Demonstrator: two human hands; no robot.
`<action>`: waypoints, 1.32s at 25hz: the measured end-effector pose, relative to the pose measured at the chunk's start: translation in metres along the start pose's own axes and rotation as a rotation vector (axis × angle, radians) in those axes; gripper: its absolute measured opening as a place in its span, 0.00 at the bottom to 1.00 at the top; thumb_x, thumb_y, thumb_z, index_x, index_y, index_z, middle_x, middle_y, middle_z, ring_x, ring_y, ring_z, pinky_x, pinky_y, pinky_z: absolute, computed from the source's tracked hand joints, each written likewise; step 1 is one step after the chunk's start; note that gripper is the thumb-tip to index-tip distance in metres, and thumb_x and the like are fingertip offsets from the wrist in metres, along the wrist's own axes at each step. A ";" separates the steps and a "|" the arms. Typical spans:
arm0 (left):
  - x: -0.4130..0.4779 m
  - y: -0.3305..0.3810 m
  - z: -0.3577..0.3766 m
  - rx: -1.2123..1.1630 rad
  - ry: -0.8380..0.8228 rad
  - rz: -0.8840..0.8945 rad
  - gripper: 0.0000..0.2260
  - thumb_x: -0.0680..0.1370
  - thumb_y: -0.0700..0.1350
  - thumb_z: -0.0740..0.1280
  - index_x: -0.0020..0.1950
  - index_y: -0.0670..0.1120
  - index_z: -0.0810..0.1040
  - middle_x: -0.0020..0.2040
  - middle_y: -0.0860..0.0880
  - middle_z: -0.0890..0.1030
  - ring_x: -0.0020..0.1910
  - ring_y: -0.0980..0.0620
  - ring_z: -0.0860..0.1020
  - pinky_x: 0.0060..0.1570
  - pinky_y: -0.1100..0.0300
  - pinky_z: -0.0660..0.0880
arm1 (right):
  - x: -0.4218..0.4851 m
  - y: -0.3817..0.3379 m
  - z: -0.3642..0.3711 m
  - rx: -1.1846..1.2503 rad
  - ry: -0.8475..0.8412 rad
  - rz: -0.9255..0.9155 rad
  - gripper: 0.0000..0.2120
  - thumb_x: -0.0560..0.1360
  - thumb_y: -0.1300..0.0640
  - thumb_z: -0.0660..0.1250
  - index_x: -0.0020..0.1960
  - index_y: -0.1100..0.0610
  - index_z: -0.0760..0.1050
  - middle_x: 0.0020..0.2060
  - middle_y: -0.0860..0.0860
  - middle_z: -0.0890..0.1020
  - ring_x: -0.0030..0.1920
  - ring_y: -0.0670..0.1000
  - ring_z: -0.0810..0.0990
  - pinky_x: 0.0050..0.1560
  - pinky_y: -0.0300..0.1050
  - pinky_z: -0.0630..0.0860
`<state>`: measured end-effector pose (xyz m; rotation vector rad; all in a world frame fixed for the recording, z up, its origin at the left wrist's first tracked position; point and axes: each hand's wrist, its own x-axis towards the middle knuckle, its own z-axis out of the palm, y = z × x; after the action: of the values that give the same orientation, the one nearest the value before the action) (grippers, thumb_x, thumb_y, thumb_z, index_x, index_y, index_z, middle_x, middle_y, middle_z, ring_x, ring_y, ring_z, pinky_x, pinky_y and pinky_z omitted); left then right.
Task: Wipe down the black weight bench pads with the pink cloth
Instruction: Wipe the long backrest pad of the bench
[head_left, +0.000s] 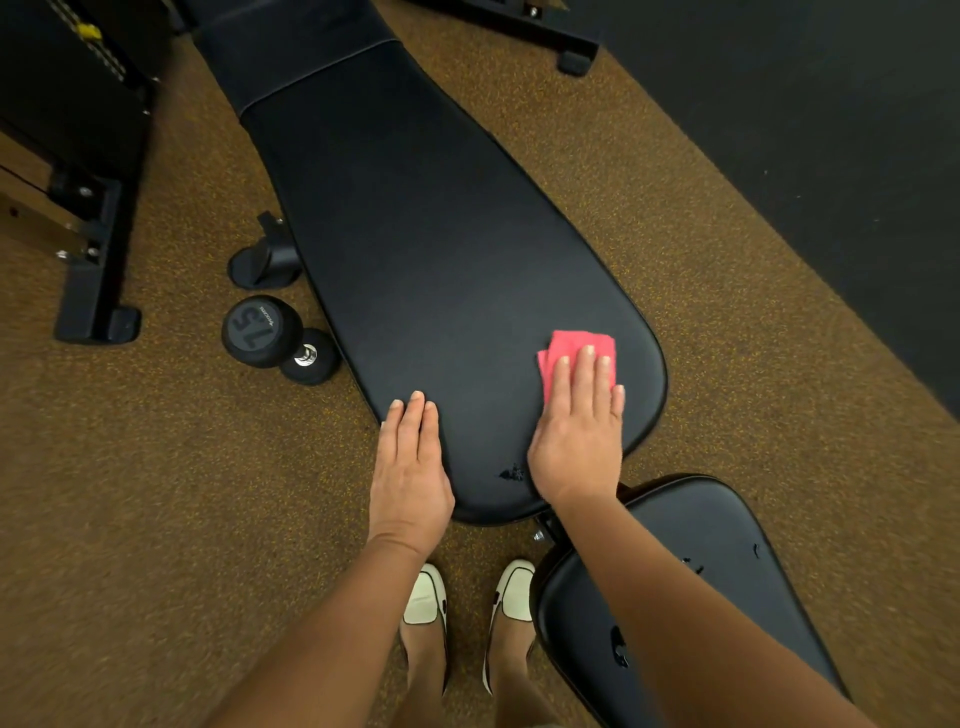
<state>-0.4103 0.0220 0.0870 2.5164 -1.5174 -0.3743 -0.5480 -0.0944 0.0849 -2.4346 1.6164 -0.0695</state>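
Pressing flat, fingers together, the right hand (576, 436) pins the pink cloth (574, 348) to the long back pad (441, 249) near its right edge; the left hand (410, 467) lies flat, empty, on the pad's left edge.

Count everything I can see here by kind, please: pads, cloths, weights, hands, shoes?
Black bench pads: 2, the long back pad and the seat pad
Pink cloth: 1
Dumbbell: 1
Hands: 2, left hand, right hand
Shoes: 2
Total: 8

Black bench pad (426, 249) bears a pink cloth (571, 345); speckled floor (156, 493) holds a dumbbell (275, 338)
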 end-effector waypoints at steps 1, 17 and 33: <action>0.000 0.000 0.000 0.003 0.002 0.003 0.27 0.72 0.34 0.65 0.71 0.35 0.67 0.72 0.37 0.68 0.72 0.37 0.63 0.70 0.42 0.65 | -0.010 0.006 0.001 -0.031 -0.022 -0.144 0.29 0.77 0.56 0.50 0.76 0.62 0.56 0.76 0.62 0.56 0.77 0.62 0.50 0.74 0.61 0.52; 0.000 -0.004 0.005 -0.017 0.051 0.024 0.25 0.74 0.40 0.53 0.71 0.35 0.68 0.71 0.38 0.68 0.72 0.39 0.61 0.71 0.45 0.61 | -0.020 0.034 -0.004 -0.085 -0.076 -0.646 0.28 0.77 0.54 0.54 0.76 0.60 0.59 0.76 0.58 0.57 0.77 0.58 0.51 0.73 0.59 0.55; -0.006 -0.017 -0.007 -0.034 -0.080 0.087 0.25 0.80 0.46 0.47 0.76 0.41 0.60 0.78 0.44 0.58 0.78 0.46 0.52 0.75 0.47 0.53 | -0.039 -0.018 0.004 -0.064 -0.101 -0.457 0.28 0.78 0.53 0.49 0.77 0.59 0.55 0.77 0.58 0.54 0.77 0.58 0.49 0.74 0.60 0.54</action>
<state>-0.3968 0.0349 0.0894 2.4274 -1.6293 -0.4883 -0.5465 -0.0515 0.0877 -2.7577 1.0100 0.0329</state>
